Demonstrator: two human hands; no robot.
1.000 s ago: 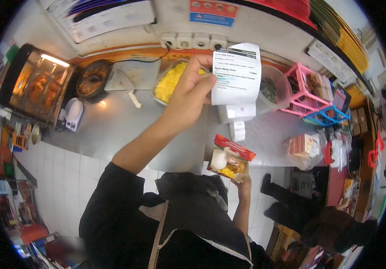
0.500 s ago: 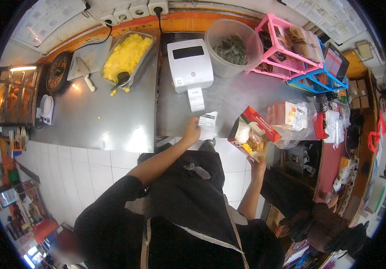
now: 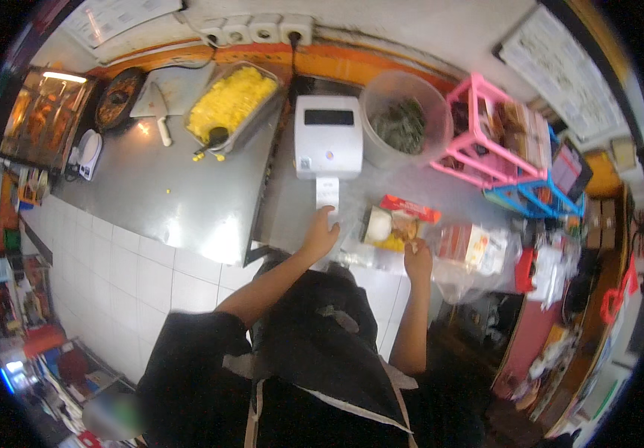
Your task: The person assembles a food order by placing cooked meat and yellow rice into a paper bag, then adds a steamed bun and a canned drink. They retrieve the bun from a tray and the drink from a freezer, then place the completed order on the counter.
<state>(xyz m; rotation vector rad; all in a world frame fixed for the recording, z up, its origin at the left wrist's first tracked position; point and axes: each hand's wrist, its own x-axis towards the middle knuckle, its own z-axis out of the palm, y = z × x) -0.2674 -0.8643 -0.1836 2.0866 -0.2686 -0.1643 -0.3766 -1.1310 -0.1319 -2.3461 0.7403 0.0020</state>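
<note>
1. Well, the step in hand looks like taking paper from the white label printer (image 3: pixel 329 138) at the frame's upper centre: the left hand (image 3: pixel 322 237) is at the lower end of its label strip (image 3: pixel 327 191). Whether the fingers pinch it, I can't tell.
2. The open red-lidded meal box (image 3: pixel 412 209) sits right of centre, the right hand (image 3: pixel 418 263) at its lower right corner; blur hides whether that grip is closed.
3. The next move, I'd judge, calls for a firm pinch on the strip.
</note>
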